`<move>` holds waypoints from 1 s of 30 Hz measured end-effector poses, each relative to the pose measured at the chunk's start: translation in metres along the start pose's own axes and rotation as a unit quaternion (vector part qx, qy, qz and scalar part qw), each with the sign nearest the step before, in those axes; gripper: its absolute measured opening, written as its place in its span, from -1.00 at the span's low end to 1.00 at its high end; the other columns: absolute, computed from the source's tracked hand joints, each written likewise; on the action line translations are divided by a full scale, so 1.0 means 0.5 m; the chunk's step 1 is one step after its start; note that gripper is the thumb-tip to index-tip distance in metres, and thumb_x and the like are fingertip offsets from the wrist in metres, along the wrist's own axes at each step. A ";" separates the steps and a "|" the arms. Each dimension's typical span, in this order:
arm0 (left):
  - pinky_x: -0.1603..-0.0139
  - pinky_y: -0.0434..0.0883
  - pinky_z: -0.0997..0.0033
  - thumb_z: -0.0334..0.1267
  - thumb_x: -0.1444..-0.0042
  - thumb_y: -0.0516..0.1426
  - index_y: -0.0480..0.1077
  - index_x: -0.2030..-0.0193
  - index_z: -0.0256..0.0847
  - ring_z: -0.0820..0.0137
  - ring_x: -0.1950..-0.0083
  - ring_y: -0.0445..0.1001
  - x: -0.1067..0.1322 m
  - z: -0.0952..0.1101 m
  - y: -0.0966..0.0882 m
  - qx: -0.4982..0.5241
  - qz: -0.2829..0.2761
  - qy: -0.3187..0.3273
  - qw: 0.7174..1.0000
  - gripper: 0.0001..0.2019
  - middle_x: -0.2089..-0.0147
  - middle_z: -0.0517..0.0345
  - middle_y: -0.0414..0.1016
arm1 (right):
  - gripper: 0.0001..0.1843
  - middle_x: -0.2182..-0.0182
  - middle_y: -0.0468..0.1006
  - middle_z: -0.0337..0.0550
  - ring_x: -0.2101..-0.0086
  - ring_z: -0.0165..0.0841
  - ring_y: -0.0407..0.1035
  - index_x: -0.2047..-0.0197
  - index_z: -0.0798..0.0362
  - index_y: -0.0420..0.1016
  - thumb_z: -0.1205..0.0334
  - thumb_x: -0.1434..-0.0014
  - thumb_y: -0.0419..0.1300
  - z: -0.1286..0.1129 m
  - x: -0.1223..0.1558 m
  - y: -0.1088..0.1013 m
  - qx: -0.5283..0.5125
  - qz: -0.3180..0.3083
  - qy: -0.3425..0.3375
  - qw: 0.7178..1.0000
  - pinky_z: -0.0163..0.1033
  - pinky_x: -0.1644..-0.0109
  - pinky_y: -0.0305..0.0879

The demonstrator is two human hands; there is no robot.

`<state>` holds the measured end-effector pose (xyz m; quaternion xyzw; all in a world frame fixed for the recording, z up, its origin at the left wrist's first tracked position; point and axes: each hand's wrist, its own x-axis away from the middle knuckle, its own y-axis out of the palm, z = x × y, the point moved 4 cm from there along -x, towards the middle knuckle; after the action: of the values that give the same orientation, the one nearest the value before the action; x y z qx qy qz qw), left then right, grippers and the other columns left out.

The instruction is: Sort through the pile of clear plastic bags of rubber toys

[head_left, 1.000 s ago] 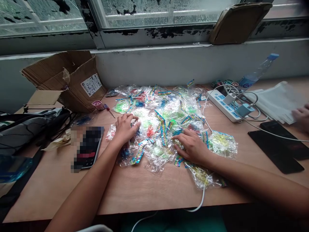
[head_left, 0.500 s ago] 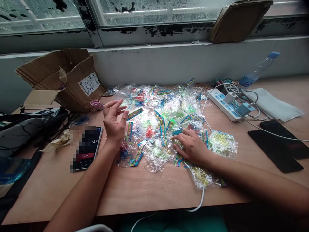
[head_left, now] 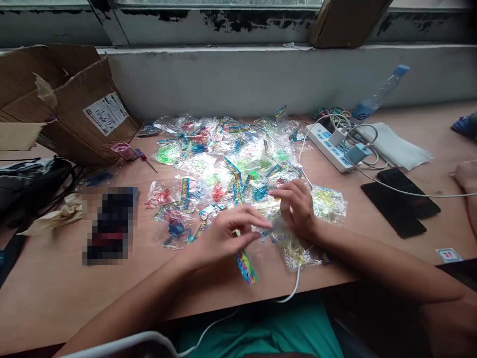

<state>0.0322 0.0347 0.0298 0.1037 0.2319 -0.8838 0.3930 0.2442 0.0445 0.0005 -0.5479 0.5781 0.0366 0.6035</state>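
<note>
Many clear plastic packets point(head_left: 218, 174) with bright printed strips and red, green, blue or yellow contents lie heaped before me. My left hand point(head_left: 236, 228) hovers over their near edge, thumb and fingers stretched apart towards the right. Just below it is a blue and yellow printed strip point(head_left: 246, 267); whether I touch it, I cannot tell. My right hand point(head_left: 298, 204) has bent fingers close to my left fingertips. A blurred, see-through patch shows between the hands, too smeared to name. Under the right wrist lies a clear packet with yellow contents point(head_left: 298, 251).
A torn cardboard box point(head_left: 74, 104), a pink cup-like piece point(head_left: 124, 151) and a screwdriver point(head_left: 145, 159) sit left, behind a pixelated phone point(head_left: 110, 226). To the right are a power strip point(head_left: 330, 146) with cables, a bottle point(head_left: 380, 94), dark phones point(head_left: 393, 209) and another person's hand point(head_left: 466, 176).
My left hand has come down and right from the far left of the heap to beside my right hand. The right hand has lifted slightly, and the view has tilted down.
</note>
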 end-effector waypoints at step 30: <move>-0.17 0.30 0.05 -0.53 -0.14 0.11 0.40 -0.25 -0.13 0.12 -0.16 0.40 0.020 -0.041 0.041 -0.446 -0.070 0.103 0.886 -0.47 -0.18 0.02 0.56 | -0.52 0.55 0.34 -0.26 0.54 -0.48 0.10 0.21 0.04 0.70 -0.25 -0.18 0.38 0.289 -0.003 -0.223 -0.225 -0.412 0.383 0.795 -0.27 0.51 -0.03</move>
<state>0.0409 0.0263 0.0015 -0.0082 0.6475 -0.6968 0.3084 0.4144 0.1029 0.0317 -0.8241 0.4568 -0.2994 0.1500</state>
